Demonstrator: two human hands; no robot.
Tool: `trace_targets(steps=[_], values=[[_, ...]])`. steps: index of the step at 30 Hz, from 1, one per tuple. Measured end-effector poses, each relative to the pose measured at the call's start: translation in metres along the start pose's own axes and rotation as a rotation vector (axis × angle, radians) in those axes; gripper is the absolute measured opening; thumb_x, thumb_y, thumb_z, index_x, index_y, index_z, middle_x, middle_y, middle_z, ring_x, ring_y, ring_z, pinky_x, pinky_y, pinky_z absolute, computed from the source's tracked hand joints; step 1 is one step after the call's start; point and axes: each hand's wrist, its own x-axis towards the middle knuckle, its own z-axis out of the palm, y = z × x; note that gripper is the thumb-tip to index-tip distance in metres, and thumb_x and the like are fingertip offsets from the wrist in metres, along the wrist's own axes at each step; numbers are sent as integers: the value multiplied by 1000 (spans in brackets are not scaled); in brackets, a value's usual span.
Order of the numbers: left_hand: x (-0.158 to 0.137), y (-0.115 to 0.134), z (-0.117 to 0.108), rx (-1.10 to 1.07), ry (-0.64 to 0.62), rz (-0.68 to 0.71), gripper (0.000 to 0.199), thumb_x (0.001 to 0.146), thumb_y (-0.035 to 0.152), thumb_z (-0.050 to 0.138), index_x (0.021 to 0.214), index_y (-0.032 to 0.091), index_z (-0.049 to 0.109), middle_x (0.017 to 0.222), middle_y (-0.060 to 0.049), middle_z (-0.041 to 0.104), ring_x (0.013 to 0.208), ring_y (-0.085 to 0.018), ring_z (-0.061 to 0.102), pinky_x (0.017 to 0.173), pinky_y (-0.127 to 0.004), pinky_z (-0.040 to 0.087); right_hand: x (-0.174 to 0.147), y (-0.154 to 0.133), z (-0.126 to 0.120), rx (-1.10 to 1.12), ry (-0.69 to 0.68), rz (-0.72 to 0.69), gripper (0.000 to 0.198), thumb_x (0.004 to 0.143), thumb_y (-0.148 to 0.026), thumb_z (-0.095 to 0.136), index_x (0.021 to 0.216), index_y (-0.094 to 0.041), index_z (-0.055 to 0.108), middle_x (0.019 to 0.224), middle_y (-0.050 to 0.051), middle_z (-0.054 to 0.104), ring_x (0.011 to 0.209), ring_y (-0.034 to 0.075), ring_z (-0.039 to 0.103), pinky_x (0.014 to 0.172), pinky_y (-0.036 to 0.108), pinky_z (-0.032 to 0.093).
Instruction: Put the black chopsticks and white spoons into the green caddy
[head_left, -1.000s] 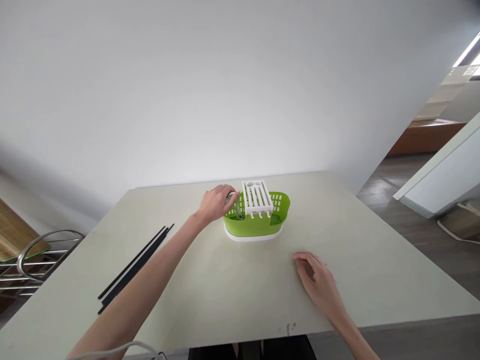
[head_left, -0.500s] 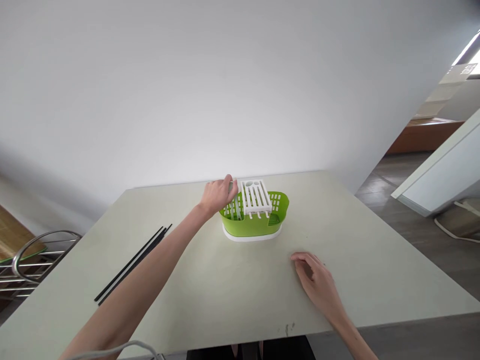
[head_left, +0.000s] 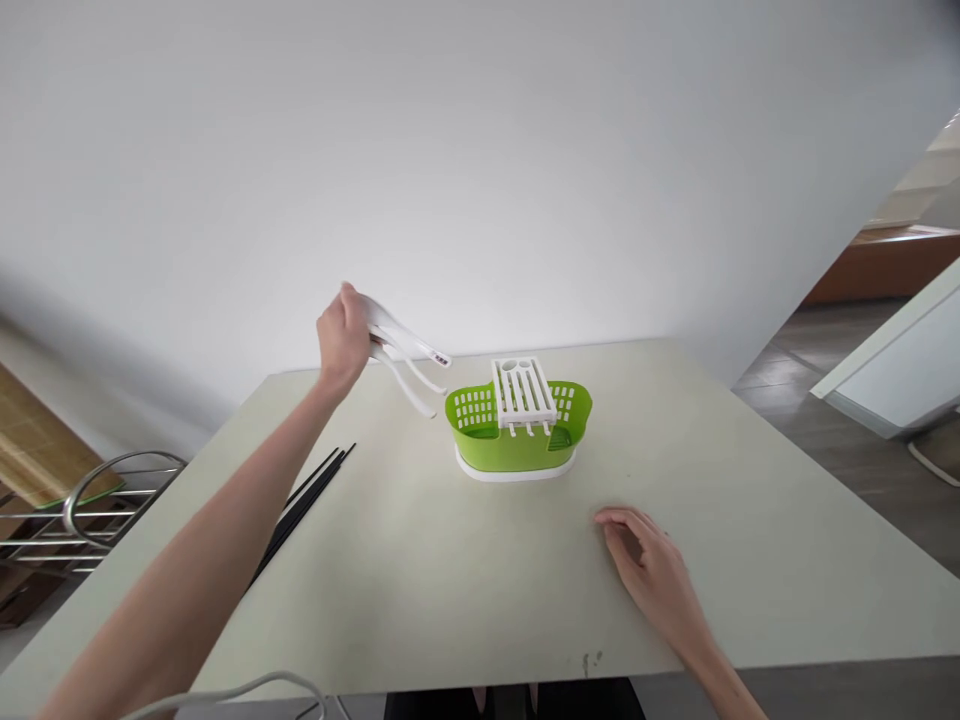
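My left hand (head_left: 343,338) is raised left of the basket, closed around the bowl ends of white soup spoons (head_left: 411,341). Three handles fan out to the right, angled downward, their tips near the basket's left rim. The green cutlery basket (head_left: 495,455) stands on a white base tray (head_left: 517,475). Across its middle lies a slotted white rack (head_left: 525,392) with small hooks at the front. On the table at the lower right rests my right hand (head_left: 651,565), loosely curled and holding nothing, with a gap between thumb and fingers.
Black chopsticks (head_left: 311,500) lie on the table (head_left: 450,580), partly behind my left forearm. A metal wire rack (head_left: 82,520) with a wooden board (head_left: 37,440) stands beyond the left edge. A grey cable (head_left: 262,680) crosses the lower left. A wall (head_left: 480,180) rises behind the table.
My left hand has lifted the spoons out of the basket's left side and carried them up and to the left. My right hand keeps its place on the table. The view has shifted slightly.
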Motion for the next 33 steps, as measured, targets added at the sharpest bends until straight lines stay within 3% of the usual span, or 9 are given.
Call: trace_targets(steps=[3, 7, 11, 17, 24, 33], values=[[-12, -20, -32, 106, -100, -69, 55, 108, 55, 24, 67, 24, 44, 51, -1, 56, 56, -20, 60, 59, -30, 44, 0, 2, -1, 6, -13, 36, 31, 101, -48, 49, 103, -27, 72, 114, 8, 75, 105, 27, 69, 84, 37, 55], [-49, -59, -61, 261, -397, -112, 54, 105, 57, 27, 67, 24, 48, 51, -1, 61, 54, -21, 64, 61, -31, 47, -1, 4, -2, -1, -22, 54, 32, 99, -50, 50, 102, -27, 72, 115, 9, 75, 105, 27, 69, 82, 37, 56], [-82, -104, -72, 337, -606, -148, 52, 103, 58, 25, 67, 26, 43, 53, 0, 62, 54, -22, 65, 67, -33, 48, -3, 4, -3, -20, -41, 60, 34, 99, -50, 49, 105, -27, 72, 118, 9, 74, 107, 28, 68, 72, 34, 55], [-103, -157, -71, 476, -862, -12, 52, 100, 61, 24, 65, 27, 42, 58, -3, 59, 64, -26, 66, 71, -36, 45, -4, 5, -3, -58, -29, 30, 33, 99, -49, 49, 104, -27, 73, 115, 8, 75, 106, 26, 68, 77, 34, 56], [-114, -182, -60, 579, -917, 20, 56, 100, 63, 24, 64, 27, 46, 70, -8, 68, 77, -31, 69, 71, -38, 44, -3, 6, -2, -71, -25, 6, 33, 99, -48, 48, 102, -26, 73, 114, 8, 75, 106, 27, 68, 87, 38, 54], [-122, -164, -53, 668, -835, -8, 60, 100, 62, 23, 69, 24, 57, 77, -14, 73, 76, -32, 70, 70, -40, 47, -3, 2, -2, -63, -32, 6, 33, 100, -47, 47, 102, -25, 73, 114, 10, 75, 106, 27, 69, 87, 39, 54]])
